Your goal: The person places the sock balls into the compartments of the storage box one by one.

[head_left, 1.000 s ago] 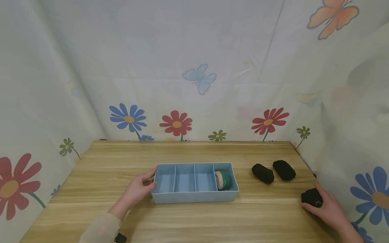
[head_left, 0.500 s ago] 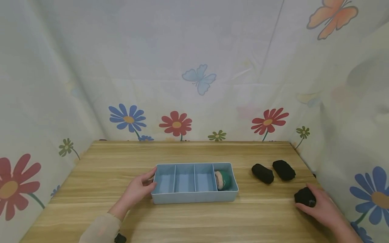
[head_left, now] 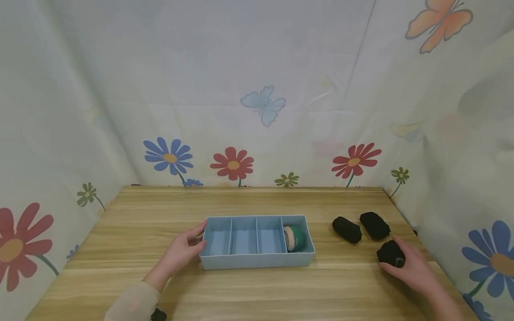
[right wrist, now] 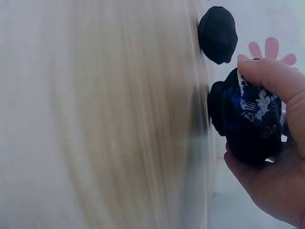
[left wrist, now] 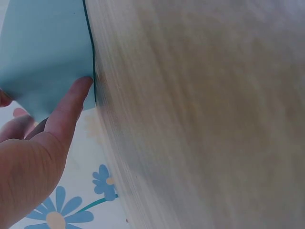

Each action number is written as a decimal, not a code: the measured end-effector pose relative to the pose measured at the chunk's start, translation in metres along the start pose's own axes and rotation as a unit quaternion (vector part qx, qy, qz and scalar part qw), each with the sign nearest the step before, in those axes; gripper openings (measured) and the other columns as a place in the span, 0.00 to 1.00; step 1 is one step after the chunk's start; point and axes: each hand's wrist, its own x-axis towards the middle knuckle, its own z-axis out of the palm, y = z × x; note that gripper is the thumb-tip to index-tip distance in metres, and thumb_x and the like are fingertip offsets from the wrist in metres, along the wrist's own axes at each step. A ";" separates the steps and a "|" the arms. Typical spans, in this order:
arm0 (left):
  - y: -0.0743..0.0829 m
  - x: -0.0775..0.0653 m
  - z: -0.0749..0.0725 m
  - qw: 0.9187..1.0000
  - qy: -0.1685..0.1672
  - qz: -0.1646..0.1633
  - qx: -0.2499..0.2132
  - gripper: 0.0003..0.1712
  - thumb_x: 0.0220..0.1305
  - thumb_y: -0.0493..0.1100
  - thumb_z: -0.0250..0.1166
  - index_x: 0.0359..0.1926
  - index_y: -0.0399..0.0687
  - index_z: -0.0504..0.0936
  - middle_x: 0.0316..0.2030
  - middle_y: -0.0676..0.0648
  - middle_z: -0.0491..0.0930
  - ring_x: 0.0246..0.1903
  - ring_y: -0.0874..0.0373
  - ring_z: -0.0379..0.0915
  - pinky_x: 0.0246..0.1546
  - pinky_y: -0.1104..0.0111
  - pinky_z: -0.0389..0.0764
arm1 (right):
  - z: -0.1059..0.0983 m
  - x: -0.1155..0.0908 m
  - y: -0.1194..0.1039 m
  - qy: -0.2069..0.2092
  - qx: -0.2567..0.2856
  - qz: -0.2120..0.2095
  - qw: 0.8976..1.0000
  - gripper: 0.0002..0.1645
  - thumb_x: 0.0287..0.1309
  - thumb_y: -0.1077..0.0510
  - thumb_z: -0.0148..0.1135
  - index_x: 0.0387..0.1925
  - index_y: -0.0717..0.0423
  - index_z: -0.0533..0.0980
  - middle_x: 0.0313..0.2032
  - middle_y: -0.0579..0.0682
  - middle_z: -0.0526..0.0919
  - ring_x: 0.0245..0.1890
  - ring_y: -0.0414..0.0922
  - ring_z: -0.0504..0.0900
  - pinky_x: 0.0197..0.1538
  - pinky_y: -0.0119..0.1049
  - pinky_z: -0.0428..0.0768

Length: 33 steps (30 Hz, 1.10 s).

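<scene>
My right hand (head_left: 415, 267) grips a rolled-up black sock (head_left: 390, 254) at the table's right side. In the right wrist view, blue and white patterning shows on this sock (right wrist: 252, 112), with the thumb on one side and fingers on the other. My left hand (head_left: 182, 249) holds the left end of a pale blue box (head_left: 257, 261) with several compartments. The left wrist view has its fingertips against the box's end wall (left wrist: 47, 52). A green, cream-edged rolled bundle (head_left: 296, 238) sits in the rightmost compartment; the other compartments hold nothing.
Two more black rolled socks, one nearer the box (head_left: 347, 229) and one farther right (head_left: 375, 225), lie on the wooden table (head_left: 249, 200). A small dark object (head_left: 159, 314) shows beside the left sleeve (head_left: 134, 303). A flowered curtain (head_left: 201, 111) surrounds the table.
My right hand has moved left with the black sock, closer to the other two. My left hand and the box have stayed in place.
</scene>
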 end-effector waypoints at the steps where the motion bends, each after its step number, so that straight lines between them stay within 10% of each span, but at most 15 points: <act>1: 0.000 0.000 0.000 1.000 -0.001 0.000 -0.001 0.35 0.68 0.36 0.62 0.74 0.44 0.62 0.70 0.34 0.61 0.62 0.35 0.68 0.46 0.61 0.83 | 0.001 0.001 -0.001 0.003 0.001 -0.002 1.000 0.55 0.44 0.52 0.79 0.65 0.77 0.61 0.56 0.82 0.68 0.54 0.75 0.67 0.50 0.69 0.69; 33: 0.003 -0.001 0.000 1.000 -0.004 0.003 0.003 0.36 0.68 0.36 0.62 0.74 0.42 0.62 0.70 0.33 0.60 0.61 0.35 0.69 0.48 0.60 0.82 | 0.020 0.026 -0.054 -0.012 0.066 -0.034 0.997 0.54 0.49 0.51 0.77 0.70 0.69 0.60 0.64 0.73 0.64 0.63 0.70 0.63 0.56 0.68 0.67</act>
